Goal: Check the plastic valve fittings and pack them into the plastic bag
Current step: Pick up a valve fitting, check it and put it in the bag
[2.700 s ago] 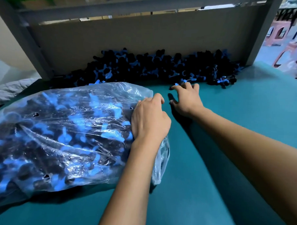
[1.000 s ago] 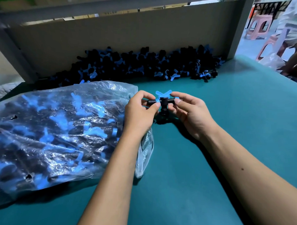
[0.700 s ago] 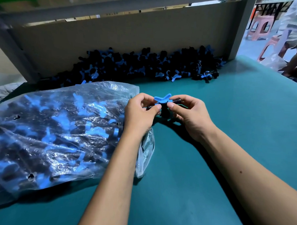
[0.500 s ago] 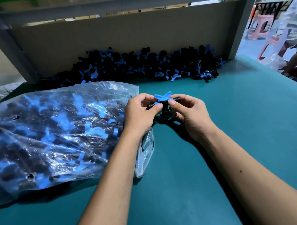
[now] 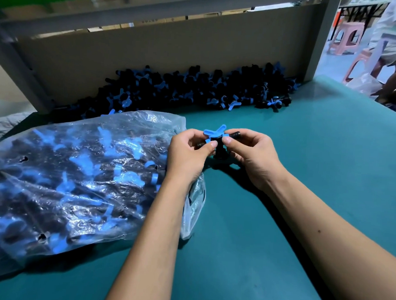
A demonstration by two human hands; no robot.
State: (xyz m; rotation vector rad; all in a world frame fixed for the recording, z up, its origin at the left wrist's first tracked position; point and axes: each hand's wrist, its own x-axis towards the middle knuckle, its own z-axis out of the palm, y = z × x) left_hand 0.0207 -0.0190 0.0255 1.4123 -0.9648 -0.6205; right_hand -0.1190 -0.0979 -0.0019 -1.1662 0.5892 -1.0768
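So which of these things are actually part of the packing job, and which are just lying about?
Part of the job:
- valve fitting, pinched by left hand and right hand
- plastic bag, already holding many fittings
- loose pile of fittings against the back board

Just lying about:
- pink stools
- white bag on the floor

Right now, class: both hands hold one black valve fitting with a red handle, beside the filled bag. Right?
Not quite. The head view shows the valve fitting with a blue handle, not red. Both the left hand and right hand hold it beside the plastic bag.
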